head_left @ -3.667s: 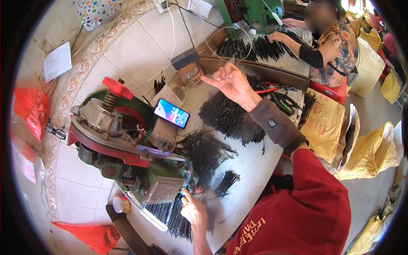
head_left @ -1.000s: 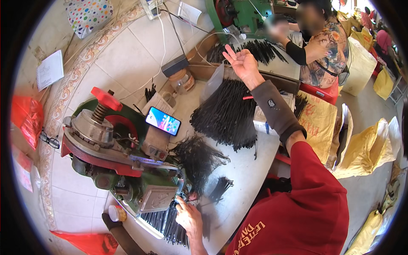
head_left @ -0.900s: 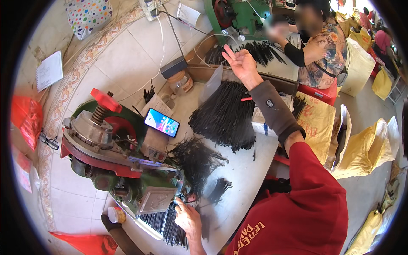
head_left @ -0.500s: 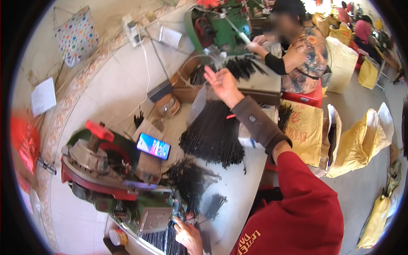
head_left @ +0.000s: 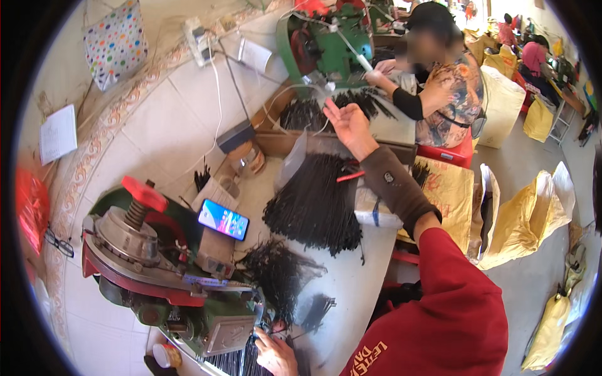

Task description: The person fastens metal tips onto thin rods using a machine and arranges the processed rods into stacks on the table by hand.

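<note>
My right hand (head_left: 352, 130), on a stretched-out arm with a brown cuff, is raised over the far part of the table. Its fingers are extended and apart, and I see nothing in them. Beneath it lies a thick bundle of black wire-like strands (head_left: 313, 203). At the bottom, my left hand (head_left: 276, 355) has its fingertips at the working end of a green and red press machine (head_left: 135, 241). Those fingers look pressed together; anything between them is too small to make out. More black strands (head_left: 229, 361) lie beside that hand, and a loose dark heap (head_left: 276, 269) lies above it.
A lit phone (head_left: 223, 219) leans near the press. A jar (head_left: 251, 158) and a white package (head_left: 376, 207) are on the table (head_left: 342, 276). Beyond, a co-worker (head_left: 448, 81) sits at another green machine (head_left: 326, 53). Yellow sacks (head_left: 514, 219) stand at the right.
The whole view has shifted slightly. My right hand has moved a little right, its fingers still extended. My left hand stays at the press.
</note>
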The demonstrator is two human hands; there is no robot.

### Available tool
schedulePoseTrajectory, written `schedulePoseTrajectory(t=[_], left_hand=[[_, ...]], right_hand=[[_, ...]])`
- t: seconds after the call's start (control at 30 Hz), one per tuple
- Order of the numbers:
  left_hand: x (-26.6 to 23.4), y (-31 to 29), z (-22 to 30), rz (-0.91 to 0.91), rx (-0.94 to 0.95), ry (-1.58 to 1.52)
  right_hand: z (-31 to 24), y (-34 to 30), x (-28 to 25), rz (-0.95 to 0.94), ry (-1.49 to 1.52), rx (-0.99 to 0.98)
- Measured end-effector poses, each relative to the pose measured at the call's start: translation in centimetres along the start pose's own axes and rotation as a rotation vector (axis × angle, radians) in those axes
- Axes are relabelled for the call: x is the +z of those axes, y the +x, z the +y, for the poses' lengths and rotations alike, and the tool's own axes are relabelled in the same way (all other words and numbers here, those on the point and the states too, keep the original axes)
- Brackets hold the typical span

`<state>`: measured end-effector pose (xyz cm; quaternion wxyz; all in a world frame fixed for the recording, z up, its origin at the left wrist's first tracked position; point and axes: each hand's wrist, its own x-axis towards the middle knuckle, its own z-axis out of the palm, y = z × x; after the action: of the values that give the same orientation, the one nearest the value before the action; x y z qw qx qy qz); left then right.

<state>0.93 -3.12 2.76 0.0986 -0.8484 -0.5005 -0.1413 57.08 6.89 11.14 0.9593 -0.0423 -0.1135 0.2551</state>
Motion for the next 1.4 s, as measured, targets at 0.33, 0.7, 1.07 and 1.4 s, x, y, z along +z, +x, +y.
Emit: schedulePoseTrajectory(t=[0.33, 0.7, 1.07, 1.4], left_hand=[[0.6, 0.1, -0.7, -0.037, -0.016, -0.068], [0.3, 0.7, -0.5, -0.037, -0.027, -0.085], [-0.9, 0.0, -0.7, -0.022, -0.002, -0.085], [-0.3, 0.4, -1.2, -0.005, 0.028, -0.099]], right_hand=[[5.7, 1.3, 1.2, 0.142, -0.103, 0.044], [6.8, 2.2, 1.6, 0.083, -0.183, 0.068], [4.7, -2.7, 2.5, -0.052, -0.249, 0.249], [4.4, -9.5, 5.3, -0.154, -0.326, 0.424]])
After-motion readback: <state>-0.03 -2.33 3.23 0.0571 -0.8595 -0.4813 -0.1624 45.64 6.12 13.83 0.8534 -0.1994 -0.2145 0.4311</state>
